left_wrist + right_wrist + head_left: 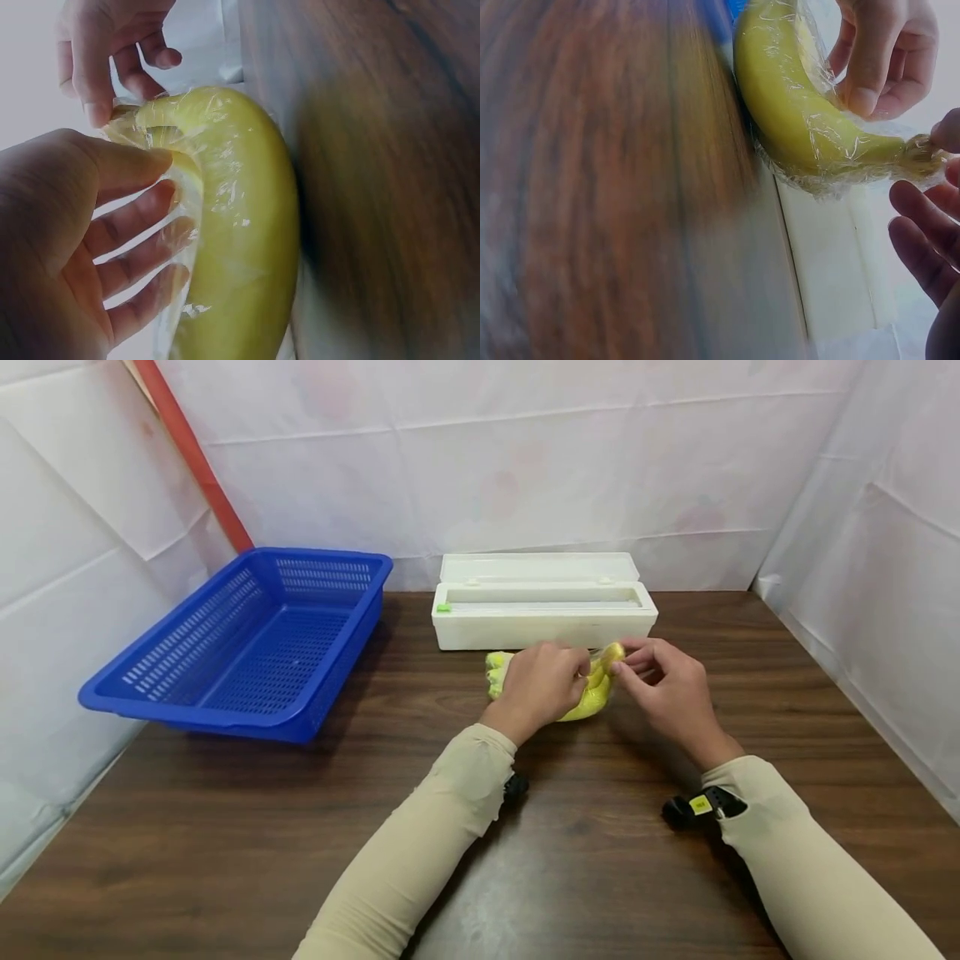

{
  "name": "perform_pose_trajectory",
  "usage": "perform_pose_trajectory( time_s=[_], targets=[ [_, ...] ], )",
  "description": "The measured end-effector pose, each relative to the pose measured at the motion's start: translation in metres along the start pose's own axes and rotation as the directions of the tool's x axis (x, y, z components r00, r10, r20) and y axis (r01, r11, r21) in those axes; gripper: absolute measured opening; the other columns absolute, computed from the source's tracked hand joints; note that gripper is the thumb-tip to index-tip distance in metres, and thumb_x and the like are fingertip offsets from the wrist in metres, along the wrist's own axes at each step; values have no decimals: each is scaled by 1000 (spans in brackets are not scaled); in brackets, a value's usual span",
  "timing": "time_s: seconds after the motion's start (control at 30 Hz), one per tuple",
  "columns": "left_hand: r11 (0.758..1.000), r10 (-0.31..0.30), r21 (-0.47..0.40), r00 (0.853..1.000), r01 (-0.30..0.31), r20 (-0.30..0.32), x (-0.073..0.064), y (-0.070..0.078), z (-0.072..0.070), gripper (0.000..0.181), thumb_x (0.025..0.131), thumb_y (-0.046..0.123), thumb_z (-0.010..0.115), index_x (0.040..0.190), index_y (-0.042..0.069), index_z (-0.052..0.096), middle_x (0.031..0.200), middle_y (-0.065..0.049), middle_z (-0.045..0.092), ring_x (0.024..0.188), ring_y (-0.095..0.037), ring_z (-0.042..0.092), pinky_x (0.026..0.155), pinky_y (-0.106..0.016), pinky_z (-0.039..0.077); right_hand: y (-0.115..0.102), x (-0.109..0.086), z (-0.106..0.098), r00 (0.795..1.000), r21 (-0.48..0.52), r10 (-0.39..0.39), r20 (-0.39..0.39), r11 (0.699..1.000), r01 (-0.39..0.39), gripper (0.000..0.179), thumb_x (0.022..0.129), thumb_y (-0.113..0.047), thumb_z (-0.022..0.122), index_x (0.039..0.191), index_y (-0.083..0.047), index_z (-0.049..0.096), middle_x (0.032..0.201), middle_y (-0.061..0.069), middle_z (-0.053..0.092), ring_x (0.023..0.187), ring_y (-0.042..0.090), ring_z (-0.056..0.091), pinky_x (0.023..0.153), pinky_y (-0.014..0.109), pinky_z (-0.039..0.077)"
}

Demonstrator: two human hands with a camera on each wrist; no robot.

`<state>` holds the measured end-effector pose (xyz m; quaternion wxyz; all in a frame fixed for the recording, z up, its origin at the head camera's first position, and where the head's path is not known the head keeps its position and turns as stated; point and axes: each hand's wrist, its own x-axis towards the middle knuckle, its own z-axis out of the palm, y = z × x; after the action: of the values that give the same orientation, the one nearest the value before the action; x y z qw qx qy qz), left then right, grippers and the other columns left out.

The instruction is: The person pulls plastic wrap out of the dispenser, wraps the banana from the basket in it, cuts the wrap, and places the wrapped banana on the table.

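A bunch of bananas [588, 703] wrapped in clear plastic film lies on the wooden table, its stem end raised toward the right. My left hand [546, 681] covers part of the bunch and pinches the film along the inner curve. In the left wrist view, shiny wrinkled film [184, 232] stretches over that hand's other fingertips. My right hand [671, 687] pinches the film-covered stem end [921, 155] between thumb and fingers. The other right fingers are spread loosely below the stem in the right wrist view.
Just behind the bananas stands a white film dispenser box [543, 631] with its lid raised and a small green piece at its left end. A blue plastic basket [300, 720] sits on the left. White sheeting [480, 468] hangs around the table [570, 877].
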<state>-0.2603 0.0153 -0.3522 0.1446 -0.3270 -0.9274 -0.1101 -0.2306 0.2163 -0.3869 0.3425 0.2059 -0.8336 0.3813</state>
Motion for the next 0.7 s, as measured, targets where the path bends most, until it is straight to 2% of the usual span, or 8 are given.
perform_pose_trajectory(
  time_s=[0.1,0.2,0.3,0.4,0.53,0.7],
  targets=[
    [999,-18,-32,1000,18,14,-1,0,-2,12,96,26,64,100,25,75,91,12,68,77,-7,61,61,-26,51,2,-1,-3,1000,10,-1,-2,1000,1,7,88,-2,75,90,-2,69,112,6,72,73,3,62,65,11,49],
    [997,-31,-77,999,33,22,-3,-2,-2,10,96,29,65,96,26,74,87,15,66,74,-5,58,60,-25,48,2,-3,-3,1000,26,10,1,1000,-10,5,89,-2,74,89,-3,69,109,6,71,74,2,61,65,11,48],
    [994,-17,-110,1000,19,13,-4,-5,-2,12,96,28,63,92,26,74,81,15,64,69,-6,55,57,-26,47,1,-5,-3,1000,42,16,-9,999,-16,5,89,0,74,88,-3,69,107,7,71,74,2,60,66,10,47],
    [994,-6,-113,1000,6,0,-5,-9,-4,15,97,28,62,93,25,75,80,14,65,68,-7,55,58,-27,47,-1,-6,-2,1000,50,7,-15,999,-6,6,88,1,73,88,-4,69,105,8,70,75,3,60,66,11,47],
    [993,-23,-116,1000,22,-1,-8,-15,-7,15,98,29,62,98,24,77,85,13,68,71,-7,58,60,-28,49,-3,-2,-1,1000,48,-9,-7,999,9,5,90,-1,72,87,-4,69,103,6,70,74,5,59,65,13,47],
    [993,-45,-114,999,44,-6,-14,-24,-11,16,99,32,61,102,26,76,91,14,71,71,-5,59,57,-27,47,-4,1,2,1000,40,-23,-1,999,23,8,91,-1,68,85,-5,68,101,4,69,72,6,58,63,14,46]
  ],
)
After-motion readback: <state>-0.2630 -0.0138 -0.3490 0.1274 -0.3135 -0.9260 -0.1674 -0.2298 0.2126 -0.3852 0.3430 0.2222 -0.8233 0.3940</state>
